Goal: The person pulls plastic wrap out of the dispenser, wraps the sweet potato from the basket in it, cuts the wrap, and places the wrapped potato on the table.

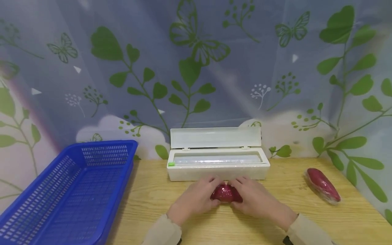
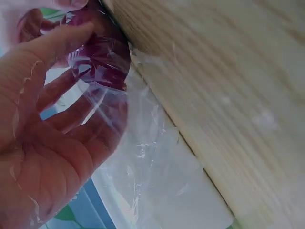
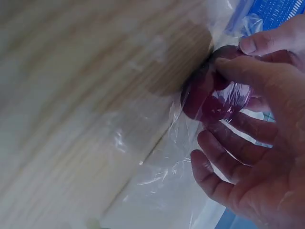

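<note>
A dark red, rounded vegetable point(image 1: 226, 193) lies on the table between both hands; its exact kind cannot be told. Clear cling film point(image 2: 143, 143) covers it and spreads out from it in both wrist views. My left hand point(image 1: 200, 195) grips its left side, thumb on the near face and fingers behind. From the right, my right hand point(image 1: 252, 197) holds it the same way, the thumb point(image 3: 238, 69) pressing the film-covered surface. Just behind the hands stands a white cling film dispenser point(image 1: 217, 173), its lid point(image 1: 215, 137) raised and a film roll point(image 1: 217, 159) inside.
On the left is a blue plastic basket point(image 1: 114, 200) with mesh walls. A longer dark red vegetable point(image 1: 323, 183) wrapped in film lies on the right of the wooden table point(image 1: 147, 204). Behind the table hangs a patterned cloth point(image 1: 232, 95).
</note>
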A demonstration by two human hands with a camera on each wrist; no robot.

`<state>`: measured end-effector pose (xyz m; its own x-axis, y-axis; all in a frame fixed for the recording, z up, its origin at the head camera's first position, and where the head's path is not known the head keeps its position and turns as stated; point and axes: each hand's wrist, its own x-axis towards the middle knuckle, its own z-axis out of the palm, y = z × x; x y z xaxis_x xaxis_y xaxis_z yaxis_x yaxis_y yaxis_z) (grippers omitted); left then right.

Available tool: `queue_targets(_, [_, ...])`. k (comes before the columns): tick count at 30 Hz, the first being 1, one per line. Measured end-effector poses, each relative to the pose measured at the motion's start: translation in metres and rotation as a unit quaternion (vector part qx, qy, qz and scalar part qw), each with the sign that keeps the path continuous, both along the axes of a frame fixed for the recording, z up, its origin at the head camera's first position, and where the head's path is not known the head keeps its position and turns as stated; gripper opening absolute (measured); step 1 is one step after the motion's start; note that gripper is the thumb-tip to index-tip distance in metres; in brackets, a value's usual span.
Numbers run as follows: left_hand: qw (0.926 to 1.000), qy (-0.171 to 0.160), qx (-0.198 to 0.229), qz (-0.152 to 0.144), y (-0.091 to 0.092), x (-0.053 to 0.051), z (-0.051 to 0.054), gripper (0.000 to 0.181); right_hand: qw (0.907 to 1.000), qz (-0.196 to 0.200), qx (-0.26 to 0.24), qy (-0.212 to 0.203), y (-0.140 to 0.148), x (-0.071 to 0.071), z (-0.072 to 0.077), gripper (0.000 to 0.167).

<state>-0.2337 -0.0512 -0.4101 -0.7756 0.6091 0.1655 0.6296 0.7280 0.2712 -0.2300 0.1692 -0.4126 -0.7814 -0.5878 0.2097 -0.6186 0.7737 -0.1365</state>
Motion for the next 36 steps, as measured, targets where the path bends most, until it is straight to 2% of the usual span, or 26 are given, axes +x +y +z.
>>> queue_targets(5, [0.9994,-0.028,0.019,-0.010,-0.003,0.000,0.001,0.043,1.0000,0.008,-0.001,0.001,0.000,0.003,0.001,0.048])
queue_targets(10, [0.9980,-0.051,0.037,-0.008,-0.007,-0.004,0.000,0.043,0.9976,-0.006,-0.042,-0.055,0.001,0.002,0.000,0.050])
queue_targets(13, [0.9983,-0.046,0.035,0.004,-0.010,-0.006,-0.001,0.042,0.9953,-0.014,-0.059,-0.076,0.001,0.000,-0.002,0.052])
queue_targets(18, [0.9990,-0.015,0.038,0.015,-0.012,-0.008,-0.003,0.039,0.9956,-0.005,-0.058,-0.073,0.002,-0.006,-0.001,0.057])
queue_targets(21, [0.9985,-0.016,0.048,0.024,-0.014,-0.009,-0.003,0.040,0.9938,0.008,-0.079,-0.078,0.002,-0.009,0.000,0.058])
queue_targets(24, [0.9977,-0.027,0.058,0.025,-0.016,-0.011,-0.002,0.043,0.9893,0.014,-0.110,-0.094,0.006,-0.012,0.000,0.049])
queue_targets(27, [0.9981,-0.005,0.058,0.021,-0.016,-0.013,-0.001,0.043,0.9852,0.014,-0.132,-0.108,0.012,-0.016,0.000,0.036])
queue_targets(31, [0.9980,0.038,0.044,0.023,-0.013,-0.014,0.001,0.034,0.9853,0.014,-0.135,-0.104,0.018,-0.022,-0.002,0.027])
queue_targets(33, [0.9985,0.029,0.042,0.021,-0.013,-0.015,0.001,0.034,0.9879,0.014,-0.129,-0.085,0.019,-0.024,-0.004,0.027])
queue_targets(36, [0.9976,-0.014,0.063,0.026,-0.017,-0.015,0.002,0.035,0.9920,0.016,-0.114,-0.052,0.020,-0.026,-0.008,0.029])
